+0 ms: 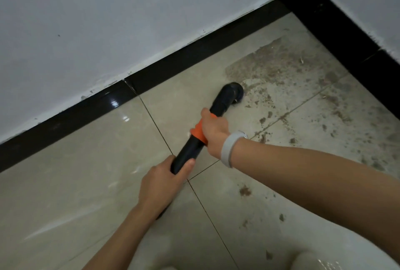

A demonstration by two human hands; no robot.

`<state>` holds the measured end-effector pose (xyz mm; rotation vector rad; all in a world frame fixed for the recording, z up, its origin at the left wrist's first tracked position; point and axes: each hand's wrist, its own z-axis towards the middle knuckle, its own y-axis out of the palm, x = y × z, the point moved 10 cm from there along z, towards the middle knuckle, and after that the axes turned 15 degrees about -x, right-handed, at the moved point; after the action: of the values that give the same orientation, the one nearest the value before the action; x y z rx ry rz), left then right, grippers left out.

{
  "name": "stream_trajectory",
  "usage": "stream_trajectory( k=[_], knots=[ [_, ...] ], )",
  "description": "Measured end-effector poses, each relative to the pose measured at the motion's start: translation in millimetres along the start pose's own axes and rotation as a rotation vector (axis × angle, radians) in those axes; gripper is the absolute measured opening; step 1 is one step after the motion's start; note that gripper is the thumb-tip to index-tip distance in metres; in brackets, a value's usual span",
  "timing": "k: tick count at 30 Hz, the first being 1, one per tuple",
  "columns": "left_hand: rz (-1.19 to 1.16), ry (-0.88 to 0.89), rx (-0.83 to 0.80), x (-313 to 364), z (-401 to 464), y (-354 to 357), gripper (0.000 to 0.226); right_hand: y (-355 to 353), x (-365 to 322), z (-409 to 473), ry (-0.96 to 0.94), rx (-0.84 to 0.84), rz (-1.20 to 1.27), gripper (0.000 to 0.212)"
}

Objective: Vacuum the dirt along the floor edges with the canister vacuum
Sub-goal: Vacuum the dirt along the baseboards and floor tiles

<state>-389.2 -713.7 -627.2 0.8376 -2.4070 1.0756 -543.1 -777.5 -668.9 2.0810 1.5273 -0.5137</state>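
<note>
Both hands are working one black vacuum wand (195, 146), taken here as the landmark. Nearest the camera, a pale rounded shape (324, 256) is showing at the bottom edge, too cropped to identify. Left hand (161, 185) is gripping the wand's near end, fingers curled around the tube, thumb lying along its right side. Further up the wand, right hand (213, 129) is clamping over the orange collar (198, 130), fingers wrapped round it; a light grey wristband (230, 149) is sitting on that wrist. The wand is slanting away from the person toward the upper right, ending in a curved black nozzle (232, 93) that is resting on the beige tile floor (86, 161). Brown dirt (287, 74) is lying scattered to the right of the nozzle and beyond it, thickest toward the room corner; smaller clumps are sitting right of the wand's near end. Tiles left of the wand are looking glossy. Beyond the nozzle, a black skirting strip (194, 57) is running along the base of the white wall (108, 20), meeting a second skirting at the corner far right of the wand.
</note>
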Motion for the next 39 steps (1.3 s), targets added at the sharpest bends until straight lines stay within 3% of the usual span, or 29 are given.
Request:
stream_trajectory(
  k=[5, 12, 18, 24, 31, 39],
  knots=[
    [0.038, 0.040, -0.068, 2.6, -10.4, 23.8, 0.035, -30.6, 20.6, -16.6, 0.016, 0.035, 0.080, 0.024],
    [0.003, -0.010, 0.128, 4.6, 11.6, -23.9, 0.044, 32.0, -21.0, 17.9, -0.005, -0.167, 0.052, 0.025],
    [-0.034, 0.002, 0.163, 20.4, 34.9, -40.5, 0.045, 47.3, -53.1, 39.8, 0.001, -0.236, 0.018, 0.026],
    [-0.012, 0.036, 0.089, 41.4, 51.8, -39.3, 0.047, 24.7, -66.9, 41.0, 0.004, -0.175, 0.074, 0.022],
    [0.071, 0.076, -0.088, 25.8, 23.6, -6.1, 0.040, -19.6, -6.8, 5.8, 0.018, -0.026, 0.193, 0.019],
    [0.137, 0.081, -0.001, 34.6, 36.2, -25.4, 0.048, 2.7, -34.2, 17.7, -0.022, -0.110, 0.240, 0.021]
  ],
)
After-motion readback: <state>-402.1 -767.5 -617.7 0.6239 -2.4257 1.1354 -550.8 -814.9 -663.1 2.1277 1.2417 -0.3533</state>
